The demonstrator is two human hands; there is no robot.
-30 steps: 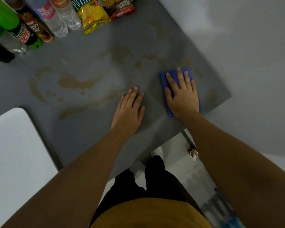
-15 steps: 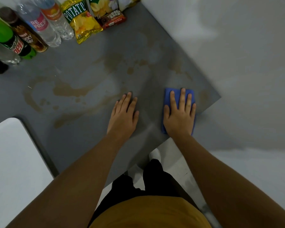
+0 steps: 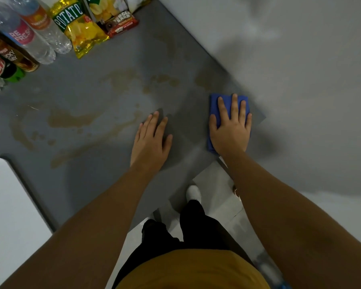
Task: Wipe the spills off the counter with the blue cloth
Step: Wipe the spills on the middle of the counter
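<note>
A folded blue cloth [image 3: 214,103] lies flat near the right corner of the grey counter [image 3: 96,190]. My right hand [image 3: 230,127] presses down on the blue cloth with fingers spread over it. My left hand [image 3: 151,140] rests flat on the counter a little to the left, holding nothing. Brown spills [image 3: 71,119] spread across the counter's left and middle, with smaller patches [image 3: 165,79] farther back and one [image 3: 202,82] just beyond the cloth.
Several drink bottles [image 3: 29,36] stand at the back left. Snack bags [image 3: 79,30] and a fudge bar [image 3: 121,24] lie along the back edge. A white surface [image 3: 8,215] abuts the counter at the near left. The counter's right edge drops to a pale floor [image 3: 300,80].
My right hand slid the blue cloth toward me along the counter's right edge, from the farther stain to the near corner. My left hand stayed flat in place.
</note>
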